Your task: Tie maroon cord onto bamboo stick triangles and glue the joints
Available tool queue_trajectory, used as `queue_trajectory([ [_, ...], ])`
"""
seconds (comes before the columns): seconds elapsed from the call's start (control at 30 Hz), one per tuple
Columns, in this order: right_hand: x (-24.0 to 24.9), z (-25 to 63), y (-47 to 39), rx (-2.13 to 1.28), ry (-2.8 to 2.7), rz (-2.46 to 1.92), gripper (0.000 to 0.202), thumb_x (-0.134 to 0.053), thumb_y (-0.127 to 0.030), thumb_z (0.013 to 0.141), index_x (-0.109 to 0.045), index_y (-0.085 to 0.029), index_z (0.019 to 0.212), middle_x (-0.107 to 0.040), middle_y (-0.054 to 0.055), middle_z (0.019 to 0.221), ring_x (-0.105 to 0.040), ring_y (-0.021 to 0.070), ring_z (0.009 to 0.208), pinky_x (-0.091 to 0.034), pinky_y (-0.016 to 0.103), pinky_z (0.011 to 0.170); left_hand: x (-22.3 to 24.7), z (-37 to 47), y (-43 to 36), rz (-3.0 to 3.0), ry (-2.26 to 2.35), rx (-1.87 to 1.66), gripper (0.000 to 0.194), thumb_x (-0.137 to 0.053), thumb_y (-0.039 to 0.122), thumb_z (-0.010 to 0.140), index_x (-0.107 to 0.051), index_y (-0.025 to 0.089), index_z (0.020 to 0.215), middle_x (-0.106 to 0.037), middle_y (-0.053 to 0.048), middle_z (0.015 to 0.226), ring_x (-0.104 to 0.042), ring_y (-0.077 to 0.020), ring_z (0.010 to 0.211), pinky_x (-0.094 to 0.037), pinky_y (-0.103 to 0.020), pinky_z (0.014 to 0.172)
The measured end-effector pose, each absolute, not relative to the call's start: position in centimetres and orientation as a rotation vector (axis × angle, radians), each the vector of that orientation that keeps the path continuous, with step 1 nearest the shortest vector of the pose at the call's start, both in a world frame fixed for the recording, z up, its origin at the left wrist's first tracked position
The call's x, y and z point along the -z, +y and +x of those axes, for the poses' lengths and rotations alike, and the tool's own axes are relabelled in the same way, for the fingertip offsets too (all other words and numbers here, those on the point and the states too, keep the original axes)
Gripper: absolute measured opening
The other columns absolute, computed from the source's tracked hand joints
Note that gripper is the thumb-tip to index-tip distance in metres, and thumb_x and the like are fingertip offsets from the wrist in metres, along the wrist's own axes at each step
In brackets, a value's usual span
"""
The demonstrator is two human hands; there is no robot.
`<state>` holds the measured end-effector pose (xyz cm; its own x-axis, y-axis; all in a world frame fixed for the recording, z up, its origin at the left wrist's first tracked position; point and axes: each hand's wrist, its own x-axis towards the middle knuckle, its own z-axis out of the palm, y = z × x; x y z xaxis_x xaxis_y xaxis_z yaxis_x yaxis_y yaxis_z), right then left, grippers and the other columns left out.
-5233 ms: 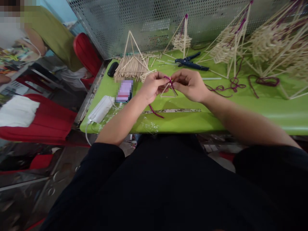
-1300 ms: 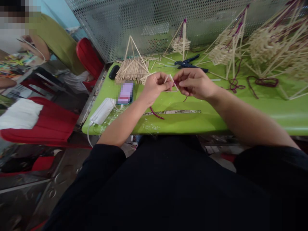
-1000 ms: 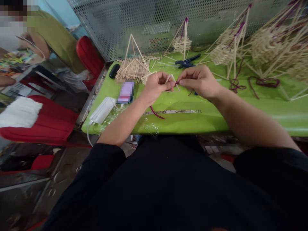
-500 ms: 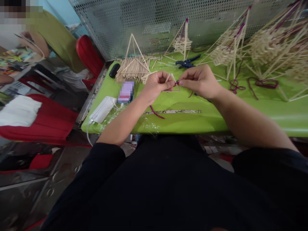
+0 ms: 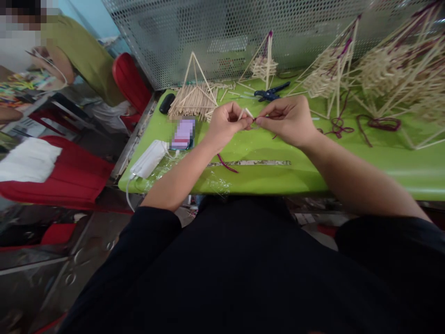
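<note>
Between the left hand [image 5: 225,121] pinching it and the right hand [image 5: 290,119] pinching purple cord [image 5: 254,119] sits a stick frame [image 5: 248,112].

Head view: left hand [image 5: 227,124] pinches a small frame of pale sticks [image 5: 249,112]; right hand [image 5: 289,121], just beside it, grips purple cord [image 5: 255,119] between thumb and fingers. Both above a green tabletop [image 5: 347,167]. Dark-handled cutters [image 5: 268,94] lie beyond the right hand. Loose sticks [image 5: 194,107] piled beyond the left; phone [image 5: 184,132] nearer, white case-like object [image 5: 150,158] alongside. Stick-and-cord structures [image 5: 325,82] stand at rear right, before a perforated metal panel [image 5: 167,41].
</note>
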<state>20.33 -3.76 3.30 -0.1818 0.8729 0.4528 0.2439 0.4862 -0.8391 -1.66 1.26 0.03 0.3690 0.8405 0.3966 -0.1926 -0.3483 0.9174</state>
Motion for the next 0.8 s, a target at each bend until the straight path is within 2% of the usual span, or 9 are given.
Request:
queue_trajectory([
  [0.13,-2.9,20.3,-4.0,-0.65,-1.719,-0.995,0.026,-0.095,-0.049,0.094,-0.083,-0.027,0.087,-0.042,-0.003,0.061,-0.031,0.0155,0.055,-0.035,0.034,0.048,-0.1,-1.5,1.0,1.612,0.648,-1.263,0.07,-0.101,0.076,0.068,-0.058,0.024,0.084,-0.076,0.004,0.086,-0.078,-0.0148,0.08,-0.07,-0.042,0.086],
  [0.23,-2.6,20.2,-4.2,-0.52,-1.729,-1.01,0.024,-0.09,-0.05,0.098,-0.085,-0.028,0.093,-0.038,-0.003,0.061,-0.032,0.0171,0.056,-0.038,0.036,0.052,-0.4,-1.5,0.5,1.654,0.684,-1.315,0.07,-0.097,0.08,0.072,-0.058,0.024,0.083,-0.075,0.003,0.085,-0.076,-0.0145,0.079,-0.067,-0.041,0.085],
  [0.47,-1.8,20.0,-4.8,-0.219,-1.758,-1.015,0.021,-0.082,-0.047,0.104,-0.089,-0.027,0.102,-0.052,0.002,0.065,-0.049,0.0217,0.061,-0.05,0.041,0.063,-1.1,-1.5,-0.4,1.676,0.729,-1.393,0.068,-0.095,0.08,0.075,-0.057,0.024,0.082,-0.077,0.001,0.096,-0.077,-0.0139,0.089,-0.063,-0.037,0.087],
  [0.57,-1.4,20.0,-5.0,-0.099,-1.796,-1.01,0.02,-0.079,-0.047,0.105,-0.088,-0.029,0.106,-0.068,0.005,0.073,-0.057,0.0235,0.064,-0.055,0.043,0.069,-0.9,-1.6,-0.9,1.746,0.678,-1.46,0.059,-0.091,0.073,0.085,-0.058,0.025,0.084,-0.079,0.003,0.097,-0.078,-0.0136,0.092,-0.063,-0.036,0.088],
  [0.63,-1.1,20.1,-4.9,-0.059,-1.824,-0.998,0.017,-0.08,-0.046,0.103,-0.087,-0.03,0.106,-0.076,0.006,0.081,-0.063,0.0253,0.069,-0.057,0.044,0.073,-0.6,-1.7,-1.2,1.833,0.59,-1.554,0.046,-0.087,0.063,0.095,-0.061,0.026,0.087,-0.081,0.003,0.099,-0.079,-0.0132,0.095,-0.063,-0.037,0.089],
  [0.7,-0.8,20.2,-4.8,-0.064,-1.838,-0.979,0.014,-0.084,-0.045,0.099,-0.086,-0.031,0.103,-0.078,0.007,0.084,-0.067,0.0266,0.071,-0.056,0.044,0.074,-0.1,-1.9,-1.3,1.925,0.535,-1.625,0.036,-0.082,0.055,0.101,-0.063,0.027,0.088,-0.083,0.003,0.102,-0.079,-0.0133,0.098,-0.063,-0.038,0.092],
  [0.8,-0.7,20.3,-4.8,-0.056,-1.823,-0.932,0.014,-0.087,-0.045,0.094,-0.085,-0.032,0.098,-0.077,0.006,0.082,-0.067,0.0262,0.067,-0.054,0.044,0.07,0.6,-2.2,-1.2,2.036,0.563,-1.623,0.042,-0.078,0.061,0.102,-0.061,0.028,0.083,-0.084,0.0,0.104,-0.079,-0.0158,0.099,-0.064,-0.044,0.096],
])
